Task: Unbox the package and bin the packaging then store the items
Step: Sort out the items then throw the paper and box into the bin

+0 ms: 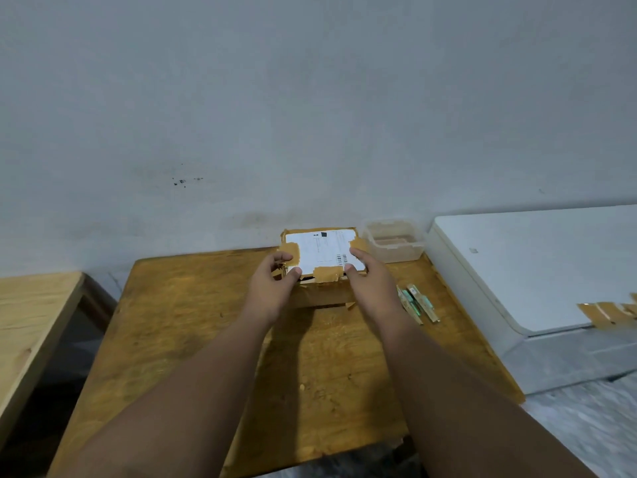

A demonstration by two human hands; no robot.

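A small cardboard package stands at the far edge of a wooden table, against the wall. Its top carries a white shipping label and patches of brown tape. My left hand grips the package's near left corner, thumb on the top edge. My right hand holds the near right corner, fingers lying over the label. The front flap looks slightly lifted, with a dark gap under it.
A clear plastic container sits right of the package by the wall. Two or three slim packets lie on the table's right side. A white appliance with strips of brown tape stands further right. A lighter wooden table stands left.
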